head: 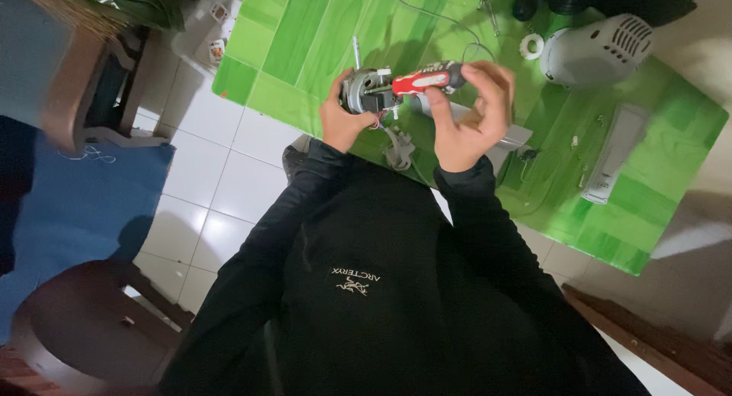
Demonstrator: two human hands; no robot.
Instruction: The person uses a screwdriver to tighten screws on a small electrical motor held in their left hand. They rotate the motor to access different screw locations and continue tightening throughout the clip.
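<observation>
Your own dark sleeves and chest fill the lower half of the view and cover the near edge of the green mat (320, 37). Your left hand (341, 121) wraps the back of a small grey motor (364, 91), so only its front face, a thin shaft pointing up and a few coloured wires below show; the rest is hidden in your palm. Your right hand (473, 110) closes around a red and white screwdriver (423, 79), whose tip meets the motor; the exact spot is too small to make out. Both are held just above the mat. Farther right lie a white fan housing (598, 53), a small white gear (531, 45) and a long white cover (614, 152).
</observation>
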